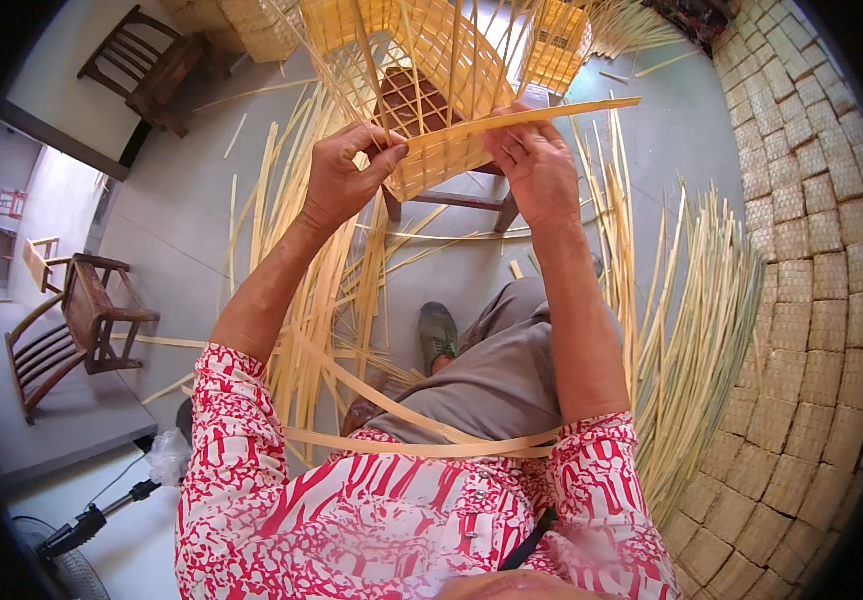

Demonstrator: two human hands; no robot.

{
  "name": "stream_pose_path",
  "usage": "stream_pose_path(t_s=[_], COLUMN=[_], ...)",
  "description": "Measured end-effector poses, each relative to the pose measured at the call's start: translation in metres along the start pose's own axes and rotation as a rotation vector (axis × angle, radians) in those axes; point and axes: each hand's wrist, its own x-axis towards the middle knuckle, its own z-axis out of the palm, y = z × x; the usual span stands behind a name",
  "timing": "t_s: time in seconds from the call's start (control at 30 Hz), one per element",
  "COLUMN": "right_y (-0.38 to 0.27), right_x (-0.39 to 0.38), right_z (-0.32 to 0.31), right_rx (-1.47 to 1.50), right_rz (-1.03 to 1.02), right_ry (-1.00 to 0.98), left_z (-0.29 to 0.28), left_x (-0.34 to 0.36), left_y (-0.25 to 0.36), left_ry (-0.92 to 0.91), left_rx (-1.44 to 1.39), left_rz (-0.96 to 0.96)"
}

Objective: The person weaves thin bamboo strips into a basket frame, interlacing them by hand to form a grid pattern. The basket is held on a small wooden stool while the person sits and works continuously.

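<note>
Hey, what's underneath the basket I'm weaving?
The basket appears to rest on a dark wooden seat. Its reddish-brown top shows through the open weave, and legs and a rail show below. The woven wall covers the rest.

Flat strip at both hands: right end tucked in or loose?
Loose: the flat strip runs past the right hand, its tip clear of the woven basket.
</note>
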Motion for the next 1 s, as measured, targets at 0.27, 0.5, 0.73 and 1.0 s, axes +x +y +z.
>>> stream_pose_path(t_s=[0.27,0.5,0.73,1.0], right_y=[-0.009,-0.009,-0.006,-0.026], right_x=[0.013,-0.020,-0.007,-0.006], right_z=[0.000,0.048,0.033,0.039], right_rx=[-0.173,-0.742,-0.672,-0.740], right_rz=[0.089,-0.315,-0.461,-0.450], right_ry=[-0.377,-0.631,-0.237,-0.266], left_z=[0.005,0.010,0.013,0.013], left_x=[-0.004,0.003,0.006,0.005], left_y=[0.002,0.006,0.004,0.000], left_ry=[0.008,0.015,0.015,0.010], left_rx=[0.005,-0.010,-0.016,0.007], left_rz=[-0.002,0.050,0.019,0.051])
